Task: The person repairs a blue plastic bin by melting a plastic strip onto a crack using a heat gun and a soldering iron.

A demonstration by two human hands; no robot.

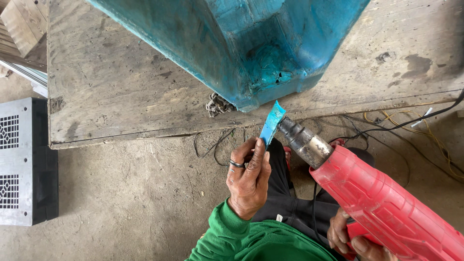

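My left hand point(249, 176), in a green sleeve and wearing a ring, pinches a thin blue plastic strip point(272, 123) and holds it upright. My right hand point(350, 239) grips the handle of a red heat gun point(382, 203). Its metal nozzle point(302, 140) points up-left, almost touching the strip's upper end. Just above them a large blue plastic container point(251, 43) rests on a worn wooden board point(111, 82). The container's lower corner shows a cracked, rough patch point(268, 72).
A grey and black plastic crate point(24, 159) stands at the left on the concrete floor point(135, 193). Black and yellow cables point(411, 125) trail along the board's edge at the right. A crumpled scrap point(217, 104) lies under the container's corner.
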